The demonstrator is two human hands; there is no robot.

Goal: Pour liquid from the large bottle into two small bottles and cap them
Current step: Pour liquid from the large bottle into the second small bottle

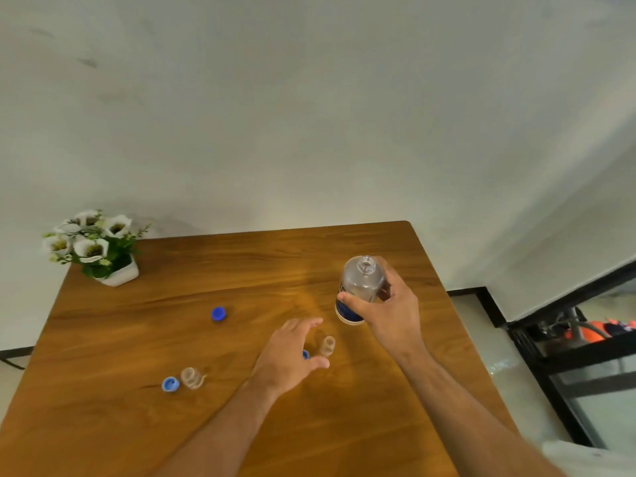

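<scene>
Head view: right hand (pixel 389 315) grips the uncapped large bottle (pixel 359 289) above the tabletop (pixel 137 339), long axis near upright, mouth tilted toward the camera. Left hand (pixel 289 356) spread, holding nothing, just beside one small bottle (pixel 327 346); the other small bottle (pixel 191 377) stands well apart.

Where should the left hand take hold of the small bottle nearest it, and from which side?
Pinch the small bottle round its clear body below the open neck, coming in from its left, where the left hand already hovers open. It stands upright and uncapped, so a side grip probably leaves the mouth free. The right hand holds the large bottle.
</scene>
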